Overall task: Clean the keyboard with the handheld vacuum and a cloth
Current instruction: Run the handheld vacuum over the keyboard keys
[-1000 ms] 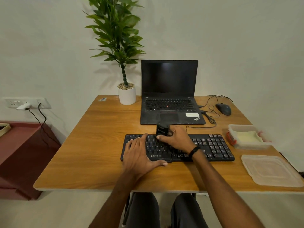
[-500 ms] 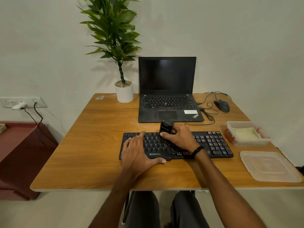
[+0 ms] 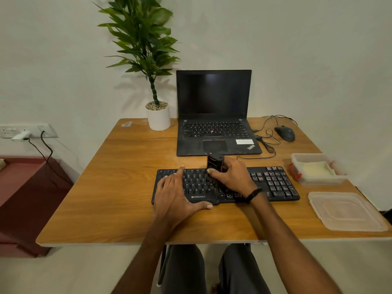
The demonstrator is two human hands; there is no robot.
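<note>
A black keyboard [image 3: 273, 183] lies across the wooden desk [image 3: 118, 187] in front of me. My right hand [image 3: 231, 177] grips a small black handheld vacuum [image 3: 214, 162], held upright with its lower end down on the keys near the keyboard's middle. My left hand [image 3: 176, 192] rests flat on the keyboard's left part, fingers straight and thumb along the front edge. A pale yellow cloth [image 3: 316, 169] lies in an open clear plastic box [image 3: 322, 181] at the right.
An open black laptop [image 3: 214, 115] stands behind the keyboard. A potted plant [image 3: 158, 115] is at the back left, a mouse [image 3: 284, 133] with cables at the back right. The box's clear lid [image 3: 345, 211] lies near the front right corner.
My right hand has raised the vacuum more upright over the middle keys. The left hand has stayed in place on the keyboard. My head has shifted slightly.
</note>
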